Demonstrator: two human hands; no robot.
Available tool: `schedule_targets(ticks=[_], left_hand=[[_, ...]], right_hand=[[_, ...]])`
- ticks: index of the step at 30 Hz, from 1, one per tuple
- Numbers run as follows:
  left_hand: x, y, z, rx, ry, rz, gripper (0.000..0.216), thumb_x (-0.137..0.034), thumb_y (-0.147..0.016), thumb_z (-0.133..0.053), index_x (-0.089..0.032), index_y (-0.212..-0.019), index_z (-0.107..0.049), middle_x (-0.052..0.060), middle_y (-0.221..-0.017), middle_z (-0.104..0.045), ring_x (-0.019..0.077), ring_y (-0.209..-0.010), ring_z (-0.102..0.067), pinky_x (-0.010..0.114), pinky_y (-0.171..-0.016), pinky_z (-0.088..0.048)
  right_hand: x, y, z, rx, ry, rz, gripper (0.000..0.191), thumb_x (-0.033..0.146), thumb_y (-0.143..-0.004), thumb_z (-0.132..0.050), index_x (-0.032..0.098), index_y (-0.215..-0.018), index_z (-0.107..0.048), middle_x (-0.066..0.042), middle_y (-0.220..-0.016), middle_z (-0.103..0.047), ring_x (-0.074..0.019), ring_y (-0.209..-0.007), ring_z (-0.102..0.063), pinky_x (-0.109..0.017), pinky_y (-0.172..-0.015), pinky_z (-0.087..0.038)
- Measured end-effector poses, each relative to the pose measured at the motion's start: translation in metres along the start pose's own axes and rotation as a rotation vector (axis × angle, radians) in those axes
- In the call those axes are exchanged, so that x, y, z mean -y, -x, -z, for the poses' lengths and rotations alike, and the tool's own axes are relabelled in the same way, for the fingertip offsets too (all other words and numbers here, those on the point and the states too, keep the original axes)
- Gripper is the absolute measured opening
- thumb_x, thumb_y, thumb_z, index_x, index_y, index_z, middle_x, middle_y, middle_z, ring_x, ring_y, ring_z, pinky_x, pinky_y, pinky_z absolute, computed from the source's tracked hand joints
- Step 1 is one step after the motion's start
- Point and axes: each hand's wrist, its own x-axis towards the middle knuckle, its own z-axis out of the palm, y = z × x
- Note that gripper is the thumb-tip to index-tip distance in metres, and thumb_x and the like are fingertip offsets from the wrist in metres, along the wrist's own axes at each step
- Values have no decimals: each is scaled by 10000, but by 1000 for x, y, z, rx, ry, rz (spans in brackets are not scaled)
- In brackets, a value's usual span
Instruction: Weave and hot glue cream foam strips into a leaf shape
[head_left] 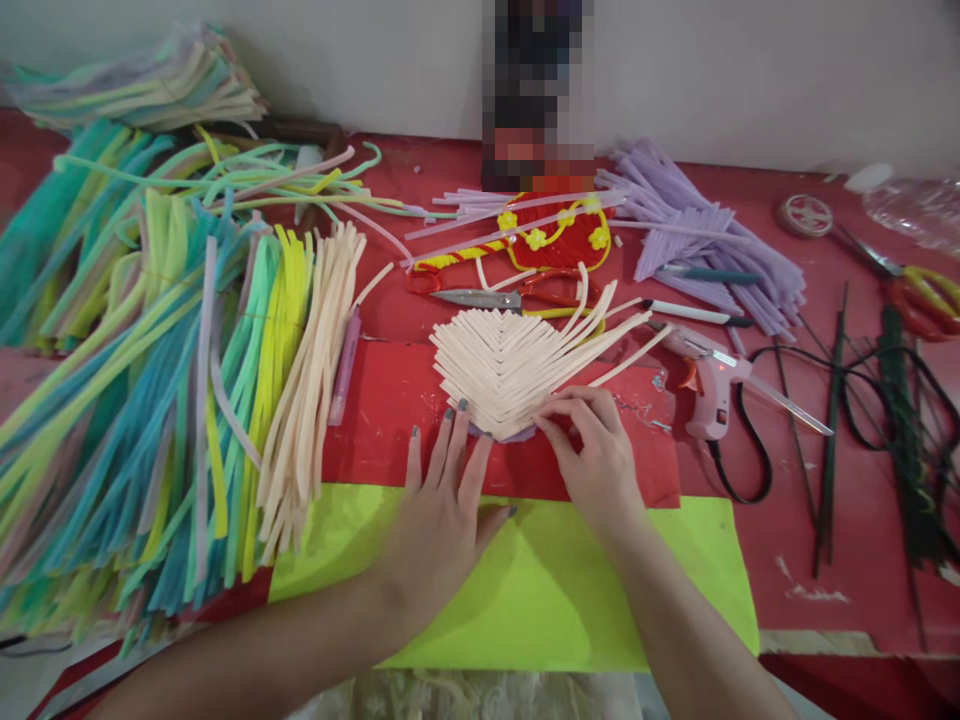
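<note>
Left hand [442, 510]: grip spread flat by woven strip heart [510, 370].
Right hand [592, 455]: grip pinching its near-right edge.
Glue gun [709, 390]: just right.

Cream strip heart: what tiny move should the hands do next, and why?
Probably press the pinched edge down flat. The right hand pinches the cream strip heart at its lower right edge, where a long strip sticks out sideways. The left hand lies open, fingertips at the lower left edge. The glue gun lies on the table beside it, so pressing seems the likely step.
</note>
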Motion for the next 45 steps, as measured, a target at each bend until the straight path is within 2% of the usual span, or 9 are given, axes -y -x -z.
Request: schedule_targets(ticks=[3,13,19,24,35,45], left_hand=[[0,1,-2,-17,2,1,619,-427,-933,-448,-32,-1393,-324,288,-1479,-332,392,-1402,-280,621,-1081,-282],[-1,-2,2,119,-13,44,639,-424,-923,-474,-175,-1476,-275,238,-1535,-248,376,-1406,-284,639,-1097,-226],[-2,-1,1,111,-3,46,632,-414,-917,-491,-162,-1463,-296,247,-1532,-246,380,-1407,-278,640,-1093,-239],[-1,-1,1,83,-17,28,618,-457,-921,-464,-109,-1420,-356,281,-1508,-275,398,-1396,-290,639,-1077,-274],[-1,-1,1,108,-38,26,580,-419,-920,-486,-173,-1428,-358,257,-1518,-274,377,-1409,-272,638,-1081,-267],[-1,-2,4,104,-46,14,592,-406,-916,-502,-161,-1436,-362,278,-1504,-287,399,-1397,-287,646,-1066,-280]], right_hand=[[0,0,0,3,1,-2,89,152,-890,-544,235,-868,-569,-42,-924,-544,-183,-888,-571,-361,-817,-486],[1,-1,0,6,1,-8,91,150,-890,-545,233,-862,-571,-41,-924,-544,-182,-890,-568,-360,-811,-490],[5,0,1,7,-26,44,64,176,-867,-598,238,-881,-607,-42,-923,-547,-186,-893,-576,-368,-810,-503],[8,0,0,68,-98,48,71,204,-864,-612,260,-877,-654,-43,-947,-550,-185,-889,-578,-379,-819,-514],[6,0,0,108,-121,9,93,199,-870,-598,254,-836,-665,-48,-981,-576,-194,-936,-580,-406,-877,-497],[3,0,-1,114,-108,17,84,215,-877,-587,249,-845,-657,-52,-982,-583,-200,-955,-581,-419,-883,-495]])
